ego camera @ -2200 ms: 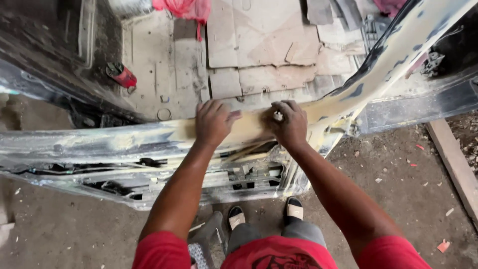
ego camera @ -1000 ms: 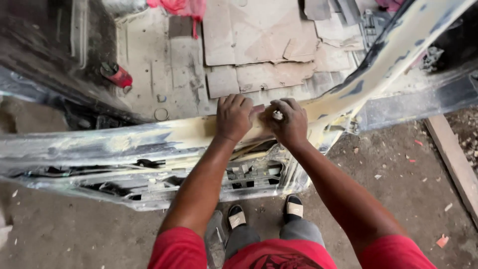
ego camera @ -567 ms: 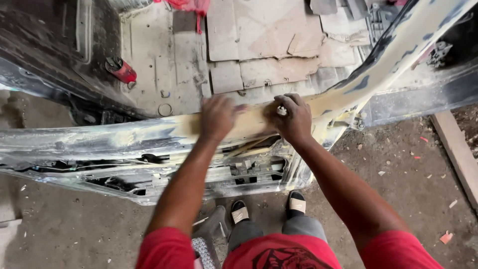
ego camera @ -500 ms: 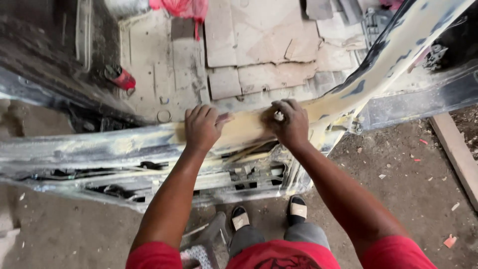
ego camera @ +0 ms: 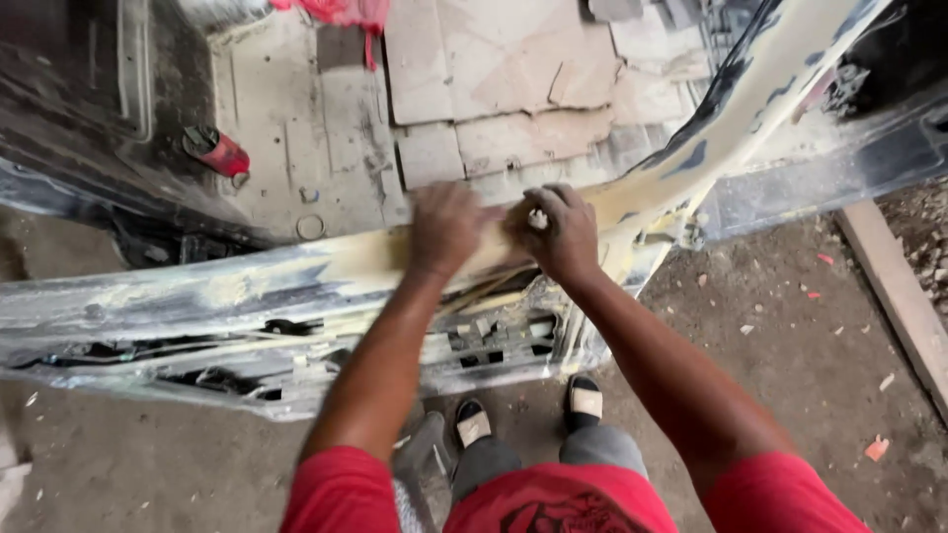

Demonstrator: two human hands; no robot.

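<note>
Head view, looking straight down: both forearms reach forward from red sleeves and meet on the long, filler-smeared, cream-and-black car door panel (ego camera: 296, 286) that stands on edge across the picture. The left hand (ego camera: 446, 229) lies palm-down and flat on the panel's top edge, its outline motion-blurred, fingers spread and pressing rather than wrapped round anything. Just beside it, the right hand (ego camera: 555, 232) is curled into a fist on the same edge, pinching a small white piece (ego camera: 537, 218) between its knuckles; what that piece is cannot be made out. The panel's long axis runs left to right beneath both palms, then bends upward past the right hand into a slanting window-frame strut (ego camera: 750, 99). Beyond the hands lie flattened brown cardboard sheets (ego camera: 494, 79); well to the left of the grip sits a red can (ego camera: 217, 151).
</note>
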